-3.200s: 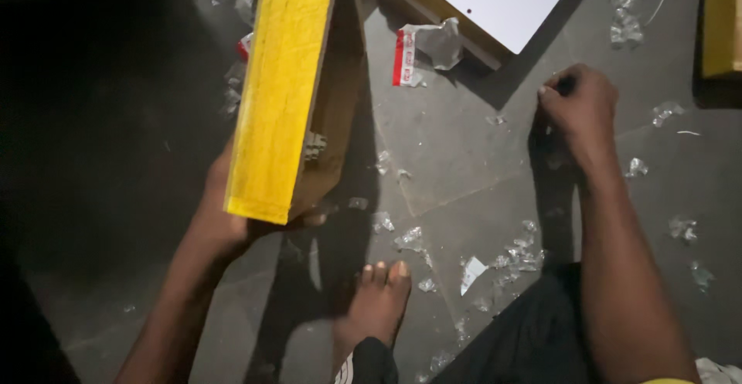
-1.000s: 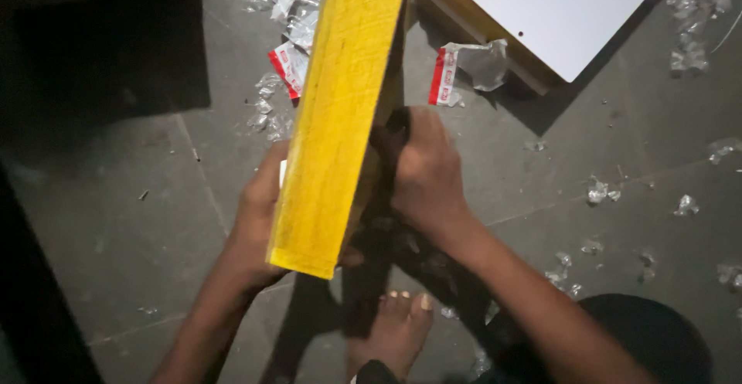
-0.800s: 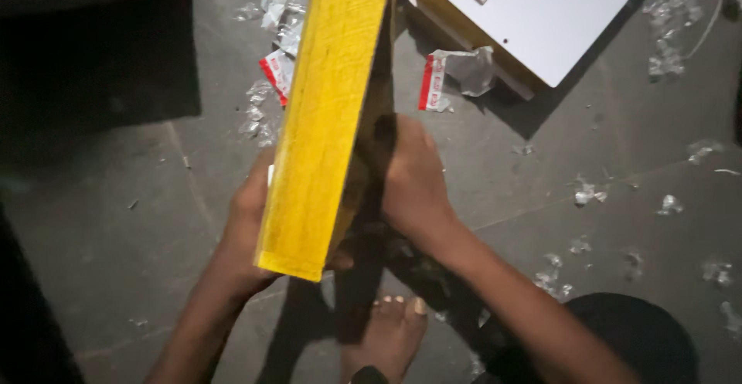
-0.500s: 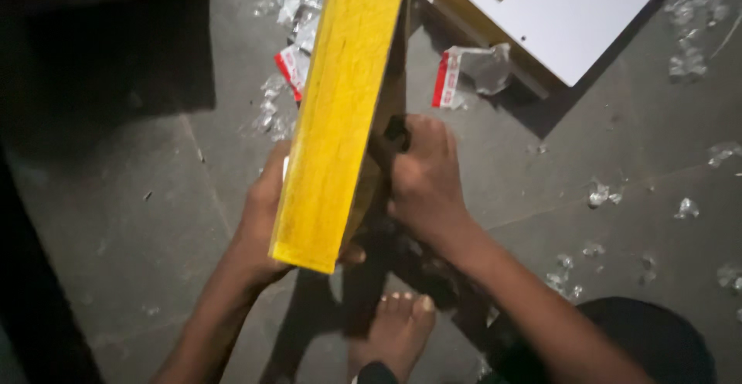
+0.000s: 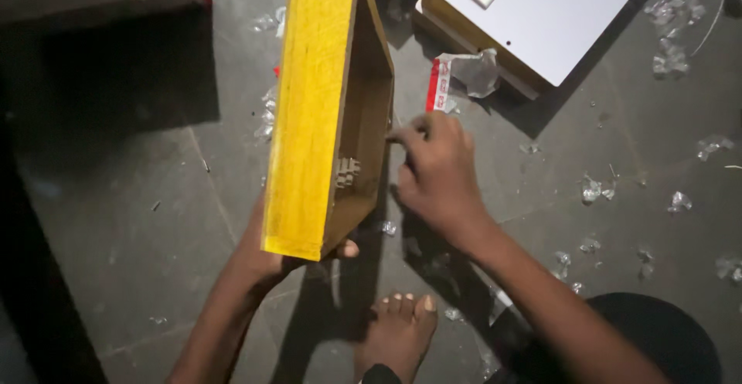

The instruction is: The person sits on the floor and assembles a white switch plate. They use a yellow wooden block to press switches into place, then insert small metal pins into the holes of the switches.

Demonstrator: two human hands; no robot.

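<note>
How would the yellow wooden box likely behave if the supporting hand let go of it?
The yellow wooden box looks stiff: board walls, straight edges. Standing on a narrow end, held from below by the left hand, it would probably tip. The open back suggests it is fairly light.

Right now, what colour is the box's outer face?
Yellow, on the wooden box; head view.

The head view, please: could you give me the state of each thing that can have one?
Yellow wooden box: tilted on edge, open side facing right.
Left hand: gripping the box's lower end.
Right hand: fingertips at the box's rim.
White switch panel: lying flat.
Torn wrapper: empty, crumpled.
</note>
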